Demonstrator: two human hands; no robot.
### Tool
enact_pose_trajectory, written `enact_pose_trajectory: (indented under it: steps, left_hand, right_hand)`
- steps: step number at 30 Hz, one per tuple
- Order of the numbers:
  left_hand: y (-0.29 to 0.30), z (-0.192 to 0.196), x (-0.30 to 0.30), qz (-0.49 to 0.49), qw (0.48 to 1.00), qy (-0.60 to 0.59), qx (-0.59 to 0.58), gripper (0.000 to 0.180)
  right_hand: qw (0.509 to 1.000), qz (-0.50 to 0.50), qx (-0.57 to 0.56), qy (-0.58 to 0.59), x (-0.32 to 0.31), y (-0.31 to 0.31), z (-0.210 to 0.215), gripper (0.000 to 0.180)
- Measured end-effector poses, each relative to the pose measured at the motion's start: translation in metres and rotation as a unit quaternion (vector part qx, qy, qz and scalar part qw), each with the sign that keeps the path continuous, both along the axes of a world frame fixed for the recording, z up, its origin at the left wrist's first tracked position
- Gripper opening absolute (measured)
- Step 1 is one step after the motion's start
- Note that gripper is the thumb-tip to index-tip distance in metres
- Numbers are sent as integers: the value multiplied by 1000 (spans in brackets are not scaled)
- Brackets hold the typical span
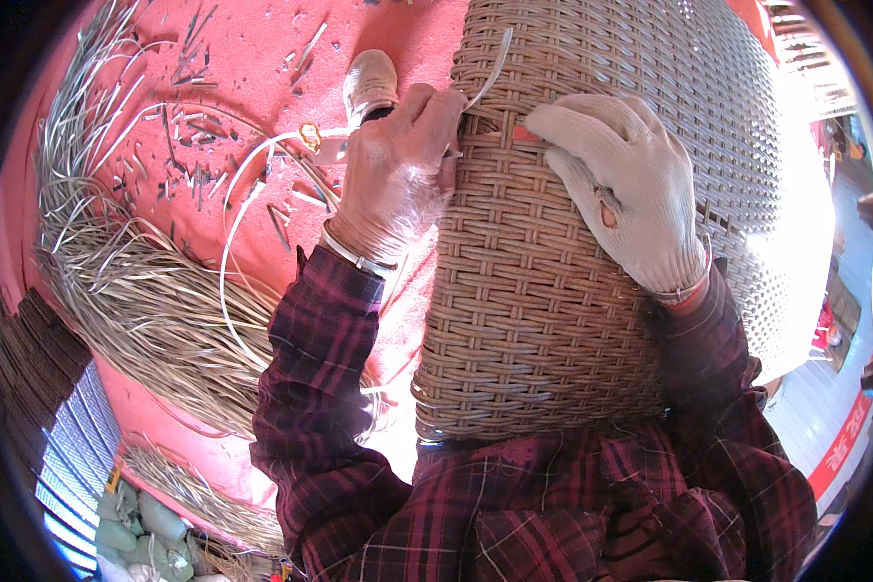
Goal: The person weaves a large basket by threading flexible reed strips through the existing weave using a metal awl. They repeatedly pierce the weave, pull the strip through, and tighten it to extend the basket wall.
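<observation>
Head view: a large woven basket (592, 242) leans against the person's lap, its rim at the plaid shirt (514, 504). The bare left hand (398, 175) pinches 1 pale cane strip (490, 73) at the basket's left edge, fingers closed on it. The gloved right hand (630, 189) lies flat on the weave, fingers spread open. Loose cane (136, 291) lies on the pink floor (252, 48) by the left edge.

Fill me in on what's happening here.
A person is weaving a large wicker basket held against their lap. The bare left hand pinches a pale strand at the basket's wall, while the gloved right hand presses flat on the weave. Loose strands lie bundled on the red floor.
</observation>
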State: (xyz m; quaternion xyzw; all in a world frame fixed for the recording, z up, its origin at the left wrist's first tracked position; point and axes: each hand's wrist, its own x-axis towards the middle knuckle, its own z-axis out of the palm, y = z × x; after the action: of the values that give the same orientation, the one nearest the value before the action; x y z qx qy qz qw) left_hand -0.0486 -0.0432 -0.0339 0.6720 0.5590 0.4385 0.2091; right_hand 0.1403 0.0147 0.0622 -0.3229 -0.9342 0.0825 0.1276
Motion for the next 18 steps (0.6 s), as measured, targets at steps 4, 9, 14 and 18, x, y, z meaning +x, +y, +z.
enact_pose_trajectory:
  steps: [4, 9, 14, 18]
  left_hand:
    - [3, -8, -3, 6, 995, -100, -26, 23]
    - [-8, -5, -17, 18, 967, -203, -153, 21]
    - [-26, -5, -35, -24, 952, -229, -202, 23]
    - [-26, -9, -46, -70, 956, -226, -171, 20]
  right_hand:
    - [1000, -8, -10, 7, 0, -1, 1, 18]
    - [1000, -12, -21, 13, -1, -1, 2, 20]
    - [1000, -7, -17, 0, -2, 0, 2, 20]
    - [1000, -2, -23, 4, -3, 0, 3, 20]
